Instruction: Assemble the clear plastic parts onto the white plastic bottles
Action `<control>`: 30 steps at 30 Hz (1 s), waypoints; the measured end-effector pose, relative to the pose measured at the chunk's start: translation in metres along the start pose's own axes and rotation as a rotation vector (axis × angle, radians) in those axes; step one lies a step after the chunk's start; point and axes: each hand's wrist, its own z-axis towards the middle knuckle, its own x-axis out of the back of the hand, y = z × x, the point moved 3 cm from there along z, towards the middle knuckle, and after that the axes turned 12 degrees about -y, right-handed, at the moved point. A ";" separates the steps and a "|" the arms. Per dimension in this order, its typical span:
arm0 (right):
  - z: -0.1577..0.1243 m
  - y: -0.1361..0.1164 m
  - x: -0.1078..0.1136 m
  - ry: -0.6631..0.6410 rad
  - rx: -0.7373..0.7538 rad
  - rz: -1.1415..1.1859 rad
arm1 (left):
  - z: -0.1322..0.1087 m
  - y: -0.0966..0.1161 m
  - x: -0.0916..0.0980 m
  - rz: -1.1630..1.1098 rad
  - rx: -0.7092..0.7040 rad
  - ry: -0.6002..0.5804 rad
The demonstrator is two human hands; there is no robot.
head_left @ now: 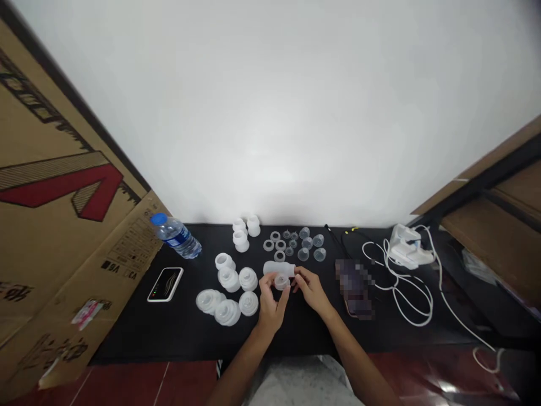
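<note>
Both hands meet over the middle of a black table point(177, 327). My left hand point(270, 301) pinches a small clear round cap-like piece point(282, 281) between thumb and fingers. My right hand point(310, 288) is curled beside it, its fingertips touching the same piece. Just behind them a translucent white bottle-shaped part point(276, 268) lies on its side. Several white domed plastic parts point(230, 293) sit to the left of my hands. Small rings point(274, 243) and clear little cups point(308, 243) are spread out behind.
A phone point(165, 283) and a water bottle point(175, 235) lie at the left beside a large cardboard box point(54, 214). A blurred dark object point(355, 285), white cables point(401, 287) and a white adapter point(408, 248) lie to the right. A white wall is behind.
</note>
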 end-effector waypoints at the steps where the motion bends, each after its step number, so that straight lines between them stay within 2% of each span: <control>1: -0.003 0.002 -0.003 -0.013 0.007 0.024 | 0.002 0.002 0.000 0.045 -0.015 0.013; 6: -0.013 0.007 -0.007 0.017 0.076 -0.008 | 0.012 0.017 0.000 0.273 -0.203 -0.128; 9: -0.016 0.003 -0.005 0.033 0.110 -0.110 | 0.010 0.018 -0.002 0.363 -0.222 -0.238; 11: -0.017 0.000 -0.005 0.019 0.112 -0.133 | 0.008 0.016 -0.004 0.390 -0.207 -0.264; 15: -0.018 -0.002 -0.003 0.049 0.076 -0.083 | 0.009 0.016 -0.006 0.425 -0.175 -0.226; 19: -0.017 0.007 -0.002 0.050 0.003 0.153 | 0.014 0.017 -0.006 0.455 -0.145 -0.105; 22: -0.015 0.017 0.000 0.055 0.002 0.295 | 0.018 0.015 -0.005 0.412 -0.116 -0.034; 26: -0.013 0.023 0.002 0.089 0.017 0.382 | 0.020 0.010 -0.003 0.266 -0.047 -0.035; 30: -0.012 0.028 0.005 0.203 0.025 0.501 | 0.020 0.003 0.000 0.153 0.050 -0.035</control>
